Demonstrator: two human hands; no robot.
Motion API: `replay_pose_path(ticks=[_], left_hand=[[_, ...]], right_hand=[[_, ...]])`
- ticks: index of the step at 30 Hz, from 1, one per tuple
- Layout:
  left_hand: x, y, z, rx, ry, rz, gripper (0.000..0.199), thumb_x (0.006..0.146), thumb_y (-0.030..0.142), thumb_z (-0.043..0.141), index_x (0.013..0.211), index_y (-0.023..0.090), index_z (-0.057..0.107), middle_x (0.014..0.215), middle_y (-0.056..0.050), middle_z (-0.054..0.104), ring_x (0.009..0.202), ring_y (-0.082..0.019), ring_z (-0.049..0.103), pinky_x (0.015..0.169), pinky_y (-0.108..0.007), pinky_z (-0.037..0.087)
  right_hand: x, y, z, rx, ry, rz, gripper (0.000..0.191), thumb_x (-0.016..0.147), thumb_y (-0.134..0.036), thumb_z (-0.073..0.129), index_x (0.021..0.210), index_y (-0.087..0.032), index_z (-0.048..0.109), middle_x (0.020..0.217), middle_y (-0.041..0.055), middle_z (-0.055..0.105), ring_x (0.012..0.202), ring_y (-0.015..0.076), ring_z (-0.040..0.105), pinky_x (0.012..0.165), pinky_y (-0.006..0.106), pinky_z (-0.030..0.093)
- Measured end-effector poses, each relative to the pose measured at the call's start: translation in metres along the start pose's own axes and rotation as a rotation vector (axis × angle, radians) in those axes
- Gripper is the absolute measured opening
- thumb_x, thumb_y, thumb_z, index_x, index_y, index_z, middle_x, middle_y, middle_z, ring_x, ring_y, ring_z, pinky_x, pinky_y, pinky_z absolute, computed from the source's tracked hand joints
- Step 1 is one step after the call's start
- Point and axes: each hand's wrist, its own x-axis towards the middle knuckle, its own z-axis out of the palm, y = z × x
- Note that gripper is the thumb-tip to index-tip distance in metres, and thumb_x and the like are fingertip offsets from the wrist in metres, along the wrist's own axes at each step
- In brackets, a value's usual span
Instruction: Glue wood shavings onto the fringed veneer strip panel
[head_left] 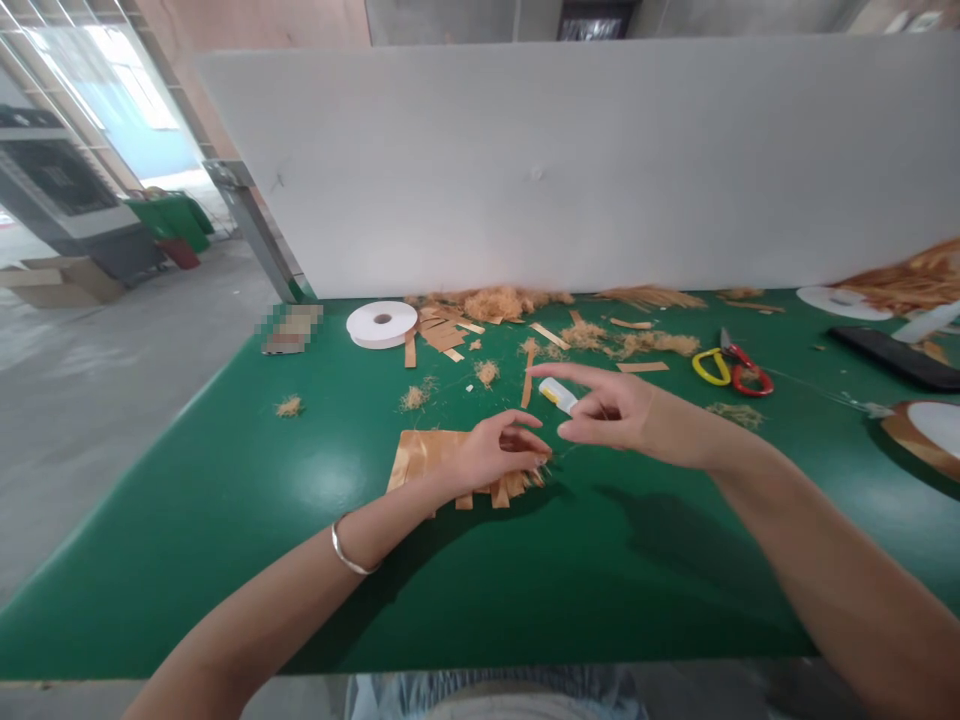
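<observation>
My left hand (499, 450) lies over a stack of tan ribbon strips (420, 455) with frayed ends, its fingers curled and the fingertips closed at the right edge of the strips. Its thumb and lower fingers partly cover them. My right hand (622, 410) is raised just to the right, index finger stretched out and thumb apart from it, the other fingers curled in. A small white bottle with a yellow label (557, 395) shows in the gap between that index finger and thumb; its far end is hidden, and it looks to lie beyond the hand.
Behind my hands lie cut ribbon pieces (442, 332), a heap of tan fibres (499, 302) and a white roll (382, 325). Scissors (735, 368) with yellow and red handles, a dark phone-like slab (896, 358) and another roll (934, 430) are on the right. A white panel (562, 170) backs the green table (225, 560).
</observation>
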Motion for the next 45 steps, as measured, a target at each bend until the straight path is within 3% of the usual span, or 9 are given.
replay_pose_path(ticks=[7, 14, 19, 24, 28, 33, 39, 41, 45], left_hand=[[-0.017, 0.030, -0.016, 0.538, -0.110, 0.232, 0.043, 0.089, 0.040, 0.048, 0.126, 0.020, 0.051, 0.136, -0.010, 0.050, 0.127, -0.027, 0.043, 0.102, -0.044, 0.036], [-0.028, 0.005, -0.017, 1.260, -0.273, 0.291, 0.081, 0.084, 0.069, 0.030, 0.146, 0.018, 0.020, 0.152, -0.010, 0.021, 0.142, -0.029, 0.008, 0.113, -0.052, 0.004], [-0.027, 0.001, -0.017, 1.303, -0.264, 0.307, 0.080, 0.085, 0.069, 0.024, 0.147, 0.017, 0.018, 0.152, -0.009, 0.022, 0.142, -0.027, 0.006, 0.113, -0.051, -0.005], [-0.028, 0.002, -0.019, 1.316, -0.277, 0.311, 0.078, 0.085, 0.069, 0.023, 0.146, 0.022, 0.021, 0.153, -0.007, 0.020, 0.142, -0.027, 0.004, 0.113, -0.052, -0.004], [-0.028, 0.004, -0.019, 1.341, -0.295, 0.313, 0.071, 0.086, 0.068, 0.023, 0.144, 0.026, 0.028, 0.153, -0.007, 0.019, 0.142, -0.028, 0.003, 0.112, -0.055, -0.002], [-0.029, 0.006, -0.019, 1.344, -0.312, 0.307, 0.066, 0.087, 0.067, 0.024, 0.142, 0.032, 0.030, 0.154, -0.005, 0.017, 0.142, -0.028, 0.002, 0.111, -0.056, 0.000], [-0.028, 0.006, -0.018, 1.348, -0.297, 0.310, 0.065, 0.087, 0.067, 0.024, 0.140, 0.032, 0.035, 0.153, -0.006, 0.018, 0.142, -0.028, 0.003, 0.111, -0.056, 0.001], [-0.029, 0.005, -0.018, 1.342, -0.290, 0.322, 0.064, 0.087, 0.067, 0.025, 0.140, 0.032, 0.036, 0.153, -0.005, 0.020, 0.142, -0.029, 0.006, 0.111, -0.056, 0.002], [-0.029, 0.005, -0.018, 1.331, -0.285, 0.328, 0.064, 0.086, 0.067, 0.027, 0.140, 0.033, 0.036, 0.153, -0.005, 0.021, 0.142, -0.030, 0.007, 0.111, -0.057, 0.002]], right_hand=[[0.008, 0.011, -0.006, 0.106, 0.162, -0.100, 0.054, 0.088, -0.042, 0.052, 0.135, -0.018, 0.041, 0.044, -0.0110, 0.027, 0.040, 0.0059, 0.020, 0.041, 0.022, 0.018], [0.003, -0.003, -0.010, -0.440, -0.123, 0.186, 0.064, 0.085, -0.052, 0.048, 0.141, -0.023, 0.037, 0.058, 0.0012, 0.059, 0.052, 0.0158, 0.055, 0.052, 0.027, 0.041], [0.005, 0.030, -0.014, -1.258, 0.359, 0.332, 0.059, 0.074, -0.039, 0.063, 0.127, -0.012, 0.055, 0.134, 0.0245, 0.046, 0.129, 0.0428, 0.034, 0.094, 0.055, 0.035], [0.013, 0.039, -0.029, -0.954, 0.674, -0.031, 0.056, 0.093, -0.042, 0.028, 0.144, -0.019, 0.029, 0.153, 0.0155, 0.015, 0.139, 0.0334, 0.016, 0.103, 0.057, 0.025], [0.021, 0.036, -0.037, -0.649, 0.375, -0.064, 0.057, 0.096, -0.043, 0.005, 0.148, -0.021, 0.013, 0.133, 0.0153, 0.052, 0.107, 0.0222, 0.060, 0.079, 0.038, 0.049], [0.033, 0.041, -0.034, -0.679, -0.295, 0.096, 0.070, 0.075, -0.068, 0.049, 0.124, -0.019, 0.058, 0.122, 0.0162, 0.059, 0.097, 0.0307, 0.064, 0.073, 0.039, 0.053], [0.037, 0.016, -0.020, -0.557, 0.477, -0.151, 0.071, 0.088, -0.057, 0.030, 0.147, -0.016, 0.022, 0.154, 0.0152, 0.012, 0.135, 0.0350, 0.027, 0.101, 0.053, 0.034], [0.032, 0.002, -0.016, -0.233, 0.220, -0.240, 0.067, 0.092, -0.056, 0.013, 0.148, -0.019, 0.011, 0.149, 0.0163, 0.027, 0.123, 0.0292, 0.047, 0.093, 0.047, 0.045], [0.019, -0.009, -0.012, -0.123, -0.769, -0.026, 0.077, 0.086, -0.067, 0.022, 0.141, -0.015, 0.035, 0.120, 0.0177, 0.061, 0.090, 0.0276, 0.067, 0.072, 0.041, 0.055]])
